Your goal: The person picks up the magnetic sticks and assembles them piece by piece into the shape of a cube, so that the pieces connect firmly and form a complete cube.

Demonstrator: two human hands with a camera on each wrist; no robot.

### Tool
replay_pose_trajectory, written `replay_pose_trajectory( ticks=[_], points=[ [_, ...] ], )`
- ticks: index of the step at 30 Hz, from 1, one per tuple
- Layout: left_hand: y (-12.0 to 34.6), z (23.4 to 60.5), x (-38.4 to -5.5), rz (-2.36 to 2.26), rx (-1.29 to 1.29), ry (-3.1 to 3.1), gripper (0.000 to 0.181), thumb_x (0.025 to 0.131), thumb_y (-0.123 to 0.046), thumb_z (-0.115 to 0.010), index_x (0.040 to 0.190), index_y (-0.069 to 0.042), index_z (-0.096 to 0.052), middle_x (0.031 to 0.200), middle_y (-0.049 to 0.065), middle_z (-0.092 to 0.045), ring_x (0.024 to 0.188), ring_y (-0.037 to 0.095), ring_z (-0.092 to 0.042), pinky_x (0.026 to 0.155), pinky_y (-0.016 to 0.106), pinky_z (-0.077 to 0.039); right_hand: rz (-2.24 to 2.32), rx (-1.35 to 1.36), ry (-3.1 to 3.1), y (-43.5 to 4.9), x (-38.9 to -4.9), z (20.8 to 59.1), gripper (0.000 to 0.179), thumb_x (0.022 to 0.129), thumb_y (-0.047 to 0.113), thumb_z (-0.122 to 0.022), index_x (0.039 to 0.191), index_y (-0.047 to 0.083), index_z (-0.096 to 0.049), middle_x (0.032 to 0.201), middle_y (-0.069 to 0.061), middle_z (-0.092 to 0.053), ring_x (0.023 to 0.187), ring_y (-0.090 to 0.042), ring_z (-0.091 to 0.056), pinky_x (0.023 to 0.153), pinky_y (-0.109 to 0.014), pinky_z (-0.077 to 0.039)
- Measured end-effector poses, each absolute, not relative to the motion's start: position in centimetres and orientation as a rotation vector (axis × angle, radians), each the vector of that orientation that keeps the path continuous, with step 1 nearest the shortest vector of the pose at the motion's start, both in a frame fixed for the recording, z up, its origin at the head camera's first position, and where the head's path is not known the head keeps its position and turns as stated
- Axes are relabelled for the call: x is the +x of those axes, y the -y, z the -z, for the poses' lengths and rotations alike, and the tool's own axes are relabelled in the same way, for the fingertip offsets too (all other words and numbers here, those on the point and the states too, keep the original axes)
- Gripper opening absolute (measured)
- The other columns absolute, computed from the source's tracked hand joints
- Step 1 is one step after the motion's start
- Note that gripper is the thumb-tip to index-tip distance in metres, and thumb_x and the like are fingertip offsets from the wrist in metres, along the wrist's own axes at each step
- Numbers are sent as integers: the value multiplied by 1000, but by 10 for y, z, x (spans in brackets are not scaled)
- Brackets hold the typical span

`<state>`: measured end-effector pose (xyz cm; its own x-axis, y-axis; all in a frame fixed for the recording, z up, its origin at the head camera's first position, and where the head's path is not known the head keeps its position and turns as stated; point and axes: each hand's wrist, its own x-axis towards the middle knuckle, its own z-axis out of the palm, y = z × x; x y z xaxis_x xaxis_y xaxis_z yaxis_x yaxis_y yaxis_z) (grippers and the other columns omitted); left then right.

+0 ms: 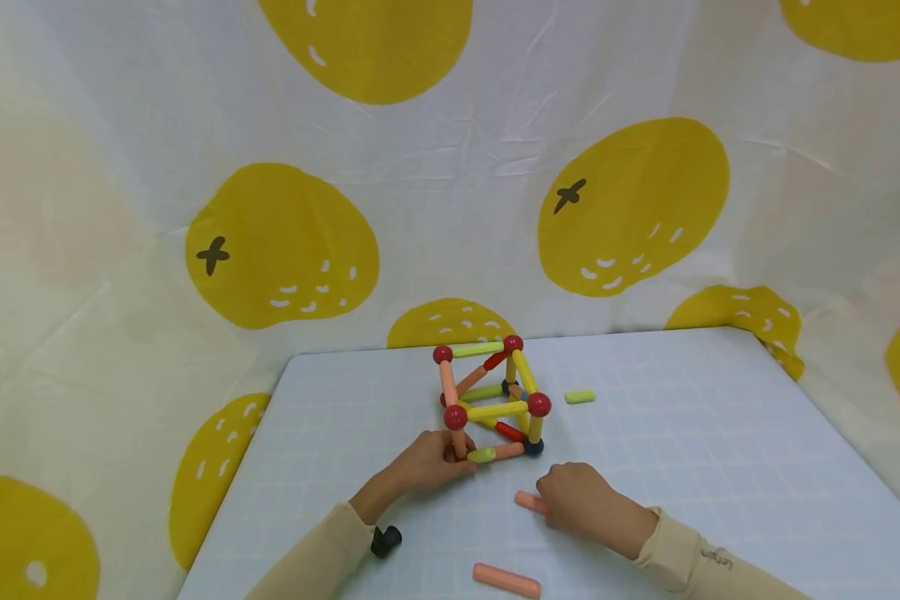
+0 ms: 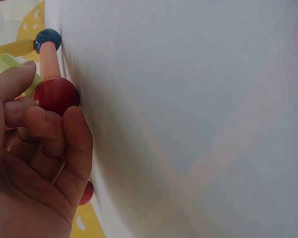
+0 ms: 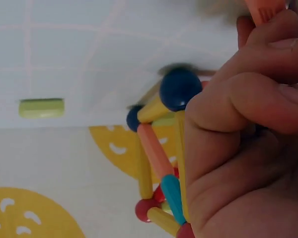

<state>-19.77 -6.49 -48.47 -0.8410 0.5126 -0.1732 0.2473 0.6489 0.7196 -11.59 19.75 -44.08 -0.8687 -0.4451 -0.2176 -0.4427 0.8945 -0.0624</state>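
Note:
A cube-shaped ball-and-stick frame [image 1: 497, 410] stands on the table, with red and dark blue balls joining yellow, orange, red and green sticks. My left hand [image 1: 425, 461] grips its near left lower corner. In the left wrist view the thumb lies against a light green stick [image 2: 7, 61], and the fingers are curled by a red ball [image 2: 57, 95]. Near the front right of the frame, my right hand [image 1: 583, 502] holds a loose orange stick [image 1: 529, 502], apart from the frame. That stick's far part is hidden by the hand.
Another orange stick [image 1: 506, 580] lies at the table's front. To the right of the frame is a short light green stick [image 1: 580, 397]. A small black object [image 1: 386, 541] shows beside the left sleeve. A patterned cloth [image 1: 450, 208] hangs behind the table.

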Motion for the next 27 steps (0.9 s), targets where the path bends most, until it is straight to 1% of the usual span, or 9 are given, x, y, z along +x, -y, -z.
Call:
replay_pose_trajectory(
  ticks=[2,5,8,9,11,13,18,22,27],
  points=[
    [64,484,-197,-1016,608,-2509,11,91,-32,-78,92,-26,-68,98,-14,-70,78,7,-59,67,21,-48,101,-691,-2832,-198,-115,441,26,85,29,-81,71,15,-64,62,3,-50,57,-14,-44,55,-29,-42],
    [64,484,-197,-1014,612,-2515,12,91,-32,-78,91,-26,-67,98,-13,-70,77,7,-59,66,21,-47,462,-702,-2802,-201,-121,443,22,92,30,-75,75,18,-68,56,8,-47,52,-8,-44,49,-24,-37],
    [64,484,-198,-1014,616,-2514,12,92,-32,-77,91,-25,-67,98,-13,-70,78,7,-59,67,21,-47,904,-630,-2720,-202,-129,447,17,97,32,-70,85,20,-72,56,14,-52,50,-3,-46,47,-20,-34],
    [64,484,-198,-1016,616,-2513,12,92,-32,-77,90,-25,-67,98,-13,-70,78,6,-59,67,21,-48,1013,-593,-2691,-202,-131,448,11,96,31,-70,94,21,-74,59,14,-57,51,-2,-49,47,-19,-37],
    [64,485,-198,-1023,618,-2507,14,92,-32,-77,88,-25,-66,100,-13,-71,79,6,-60,68,21,-49,1209,-497,-2636,-201,-134,450,13,98,32,-69,103,21,-75,67,9,-66,55,-3,-53,49,-19,-40],
    [64,486,-197,-1035,625,-2500,16,92,-31,-77,86,-24,-64,103,-13,-71,81,5,-60,69,21,-49,1361,-402,-2595,-198,-134,451,17,98,33,-68,106,20,-75,74,4,-71,59,-4,-57,52,-19,-43],
    [64,486,-197,-1035,627,-2503,16,92,-31,-78,86,-25,-64,102,-13,-71,81,5,-61,70,21,-50,1546,-226,-2585,-190,-137,453,19,98,31,-69,98,13,-73,79,1,-75,67,-7,-65,59,-20,-52],
    [65,486,-197,-1028,636,-2510,16,91,-31,-78,86,-24,-64,102,-13,-71,80,5,-60,70,20,-49,1658,-176,-2537,-184,-138,454,19,99,25,-69,101,6,-73,84,-6,-78,72,-10,-69,64,-21,-57],
    [65,485,-197,-1025,658,-2518,16,92,-31,-77,86,-24,-64,103,-11,-72,80,5,-60,70,20,-49,1739,-142,-2490,-179,-140,457,19,99,23,-68,101,5,-75,89,-13,-78,73,-12,-70,66,-23,-59]
  ],
)
